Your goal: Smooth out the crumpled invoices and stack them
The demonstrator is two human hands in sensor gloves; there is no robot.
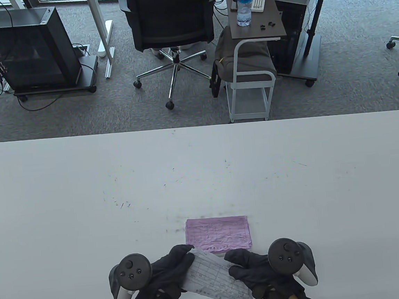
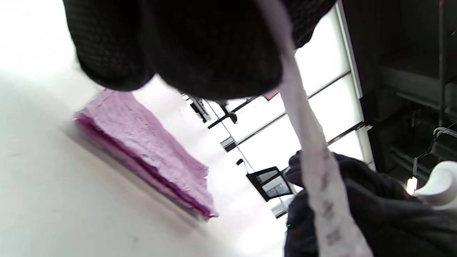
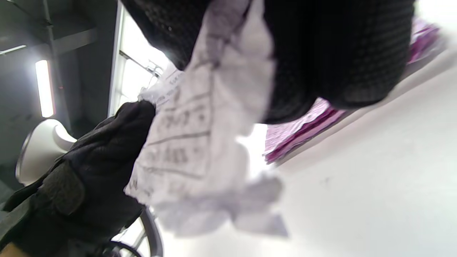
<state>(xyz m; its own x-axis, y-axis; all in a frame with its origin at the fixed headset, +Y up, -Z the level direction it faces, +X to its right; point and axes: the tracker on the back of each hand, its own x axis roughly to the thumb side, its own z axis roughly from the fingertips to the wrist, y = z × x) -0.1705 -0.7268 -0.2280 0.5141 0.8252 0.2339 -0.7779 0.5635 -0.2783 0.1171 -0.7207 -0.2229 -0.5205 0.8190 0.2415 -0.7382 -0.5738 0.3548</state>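
Observation:
A wrinkled white invoice [image 1: 216, 279] is held above the table's near edge between both gloved hands. My left hand [image 1: 173, 268] grips its left edge; my right hand [image 1: 246, 267] grips its right edge. The sheet is stretched out and tilted. It shows edge-on in the left wrist view [image 2: 314, 150] and, crinkled, in the right wrist view [image 3: 200, 142]. A stack of flattened pink invoices [image 1: 218, 234] lies on the table just beyond the hands, also seen in the left wrist view [image 2: 150, 150] and the right wrist view [image 3: 303, 132].
The white table [image 1: 85, 201] stretches wide to the left, right and far side. Beyond its far edge stand an office chair [image 1: 171, 23], a small cart [image 1: 251, 68] with a water bottle [image 1: 244, 0], and a black computer case [image 1: 30, 49].

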